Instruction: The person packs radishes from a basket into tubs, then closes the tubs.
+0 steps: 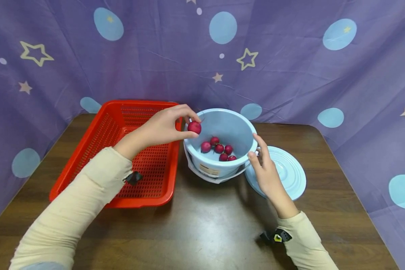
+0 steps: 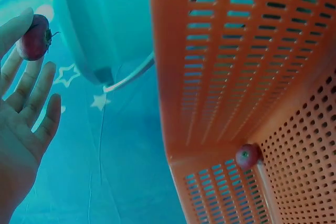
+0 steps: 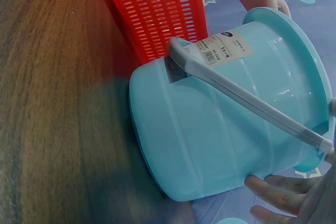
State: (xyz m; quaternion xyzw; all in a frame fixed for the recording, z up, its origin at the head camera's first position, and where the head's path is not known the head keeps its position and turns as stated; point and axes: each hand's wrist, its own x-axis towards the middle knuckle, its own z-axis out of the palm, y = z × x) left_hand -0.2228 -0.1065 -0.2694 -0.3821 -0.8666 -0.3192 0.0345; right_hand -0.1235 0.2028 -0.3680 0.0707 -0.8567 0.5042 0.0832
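My left hand (image 1: pixel 165 125) pinches a red radish (image 1: pixel 194 127) between thumb and fingers at the left rim of a light blue bucket (image 1: pixel 202 159). The left wrist view shows that radish's stem end and the other fingers spread apart. Several more radishes (image 1: pixel 219 148) lie on the bucket's floor. At the bucket's right rim, my right hand (image 1: pixel 264 170) holds on with thumb and fingers. In the right wrist view its fingers (image 3: pixel 278 195) touch the outer wall, near where the white handle (image 3: pixel 252 100) joins the rim.
A red perforated basket (image 1: pixel 170 180) stands left of the bucket, partly behind my left arm. One radish (image 2: pixel 248 156) lies in its corner. The light blue lid (image 1: pixel 295 174) rests on the wooden table (image 1: pixel 202 232) to the right. Behind hangs a purple patterned curtain (image 1: pixel 175 75).
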